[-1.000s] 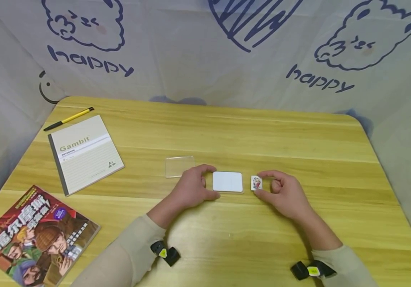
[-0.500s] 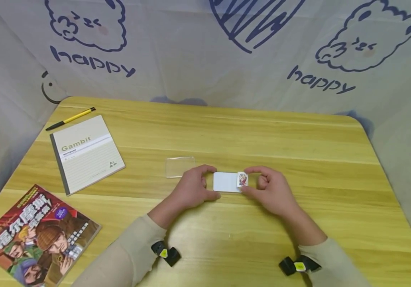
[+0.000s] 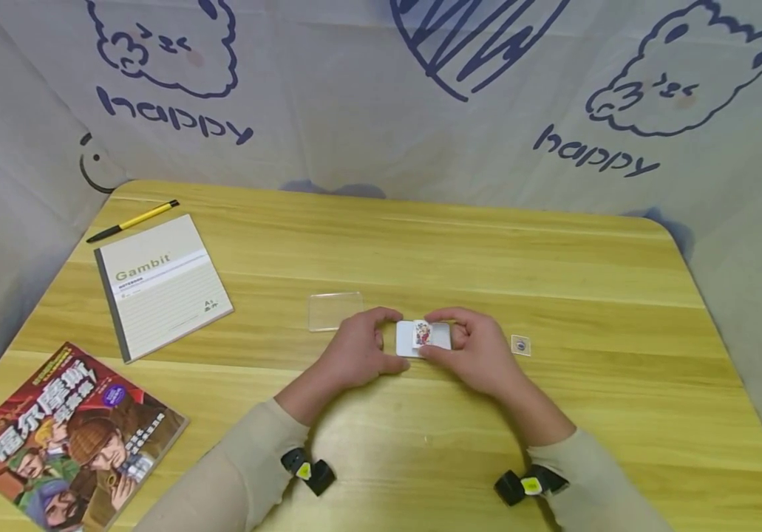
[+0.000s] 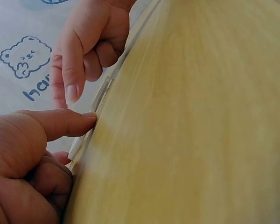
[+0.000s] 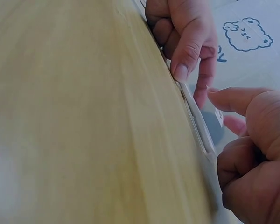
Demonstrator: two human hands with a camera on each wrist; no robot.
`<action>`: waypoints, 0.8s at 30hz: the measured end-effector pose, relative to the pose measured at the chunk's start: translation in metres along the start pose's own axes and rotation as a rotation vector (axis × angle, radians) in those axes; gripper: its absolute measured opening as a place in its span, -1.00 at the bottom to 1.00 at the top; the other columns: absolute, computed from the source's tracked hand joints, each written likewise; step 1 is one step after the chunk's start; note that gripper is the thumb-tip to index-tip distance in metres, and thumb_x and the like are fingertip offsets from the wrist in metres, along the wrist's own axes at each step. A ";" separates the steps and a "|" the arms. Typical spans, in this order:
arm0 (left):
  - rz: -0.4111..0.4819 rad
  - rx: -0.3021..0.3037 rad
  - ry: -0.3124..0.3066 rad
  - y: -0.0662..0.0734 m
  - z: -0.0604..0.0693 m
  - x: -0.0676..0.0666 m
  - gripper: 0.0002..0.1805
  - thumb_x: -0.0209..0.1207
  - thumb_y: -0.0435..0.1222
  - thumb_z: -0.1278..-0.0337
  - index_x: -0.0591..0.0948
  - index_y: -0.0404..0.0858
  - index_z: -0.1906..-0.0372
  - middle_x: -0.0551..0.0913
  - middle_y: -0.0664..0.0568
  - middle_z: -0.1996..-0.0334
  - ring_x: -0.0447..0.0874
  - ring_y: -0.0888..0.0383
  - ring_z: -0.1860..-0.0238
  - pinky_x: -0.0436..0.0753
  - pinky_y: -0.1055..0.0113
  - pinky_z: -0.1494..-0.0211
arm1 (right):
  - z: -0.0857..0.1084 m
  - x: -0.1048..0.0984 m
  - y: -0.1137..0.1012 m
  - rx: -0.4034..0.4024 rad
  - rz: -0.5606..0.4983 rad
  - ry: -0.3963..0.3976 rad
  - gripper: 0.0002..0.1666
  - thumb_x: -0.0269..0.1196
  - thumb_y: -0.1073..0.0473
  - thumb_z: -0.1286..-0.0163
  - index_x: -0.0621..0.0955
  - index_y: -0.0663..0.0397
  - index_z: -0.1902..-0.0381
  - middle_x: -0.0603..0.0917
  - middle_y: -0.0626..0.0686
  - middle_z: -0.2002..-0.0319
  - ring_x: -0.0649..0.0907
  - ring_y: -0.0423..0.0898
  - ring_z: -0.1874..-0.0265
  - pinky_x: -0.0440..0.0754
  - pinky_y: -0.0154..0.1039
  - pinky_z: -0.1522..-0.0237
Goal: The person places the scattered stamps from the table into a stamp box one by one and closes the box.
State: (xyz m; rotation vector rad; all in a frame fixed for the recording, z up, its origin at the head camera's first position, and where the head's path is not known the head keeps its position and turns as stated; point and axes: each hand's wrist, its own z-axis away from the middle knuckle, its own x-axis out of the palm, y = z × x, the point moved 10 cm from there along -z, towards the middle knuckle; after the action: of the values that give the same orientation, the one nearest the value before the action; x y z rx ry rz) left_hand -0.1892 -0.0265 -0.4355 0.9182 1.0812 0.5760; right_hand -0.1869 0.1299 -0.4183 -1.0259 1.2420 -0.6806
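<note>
A small white rectangular case (image 3: 404, 338) lies flat on the table in the head view. My left hand (image 3: 364, 349) holds its left end, thumb at the near edge and index finger at the far edge. Over the middle of the case, my right hand (image 3: 480, 350) pinches a small white square piece (image 3: 423, 334) with a coloured picture between thumb and index finger. The right wrist view shows this piece (image 5: 219, 116) edge-on between the right fingertips, above the case (image 5: 198, 121). Whether it touches the case I cannot tell.
A clear rectangular lid (image 3: 334, 311) lies left of the case, partly behind the left hand. Right of the right hand is a small square piece (image 3: 521, 345). A notebook (image 3: 164, 288), a yellow pen (image 3: 134, 220) and a picture book (image 3: 71, 436) lie at the left.
My right hand has moved left with the picture piece, from right of the case to over its middle. The small square at the right has come into sight. The left hand keeps its place.
</note>
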 end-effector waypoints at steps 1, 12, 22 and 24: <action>0.000 0.000 -0.001 0.000 0.000 0.000 -0.25 0.56 -0.35 0.16 0.53 -0.32 -0.25 0.44 0.05 0.60 0.33 0.21 0.62 0.33 0.33 0.57 | -0.001 0.001 0.000 0.000 0.013 -0.002 -0.53 0.57 0.23 -0.07 0.71 0.10 0.02 0.44 -0.06 0.64 0.44 -0.18 0.62 0.42 -0.33 0.56; -0.023 0.004 0.003 0.001 0.000 0.000 -0.27 0.56 -0.32 0.16 0.54 -0.30 -0.23 0.44 0.05 0.60 0.34 0.21 0.61 0.33 0.33 0.56 | -0.008 0.011 0.001 0.024 0.113 -0.049 -0.51 0.59 0.14 -0.05 0.73 0.07 0.03 0.64 0.03 0.40 0.61 -0.09 0.41 0.59 -0.19 0.41; -0.035 -0.003 0.004 0.001 0.000 -0.001 -0.26 0.57 -0.31 0.16 0.55 -0.29 -0.23 0.43 0.04 0.59 0.33 0.20 0.60 0.32 0.32 0.54 | -0.009 0.013 -0.001 0.048 0.145 -0.058 -0.51 0.60 0.14 -0.04 0.74 0.10 0.03 0.69 0.06 0.23 0.61 -0.08 0.38 0.59 -0.17 0.37; -0.033 -0.006 0.003 0.000 0.000 0.000 -0.26 0.57 -0.31 0.15 0.54 -0.29 -0.24 0.44 0.04 0.59 0.33 0.20 0.60 0.33 0.33 0.55 | -0.009 0.013 -0.001 0.051 0.144 -0.057 -0.49 0.60 0.15 -0.03 0.73 0.10 0.03 0.70 0.07 0.18 0.61 -0.07 0.37 0.58 -0.15 0.35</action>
State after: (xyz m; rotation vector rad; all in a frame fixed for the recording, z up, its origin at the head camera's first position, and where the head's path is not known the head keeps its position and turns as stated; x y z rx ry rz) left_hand -0.1893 -0.0267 -0.4353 0.8929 1.0946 0.5528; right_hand -0.1923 0.1157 -0.4227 -0.8988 1.2302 -0.5658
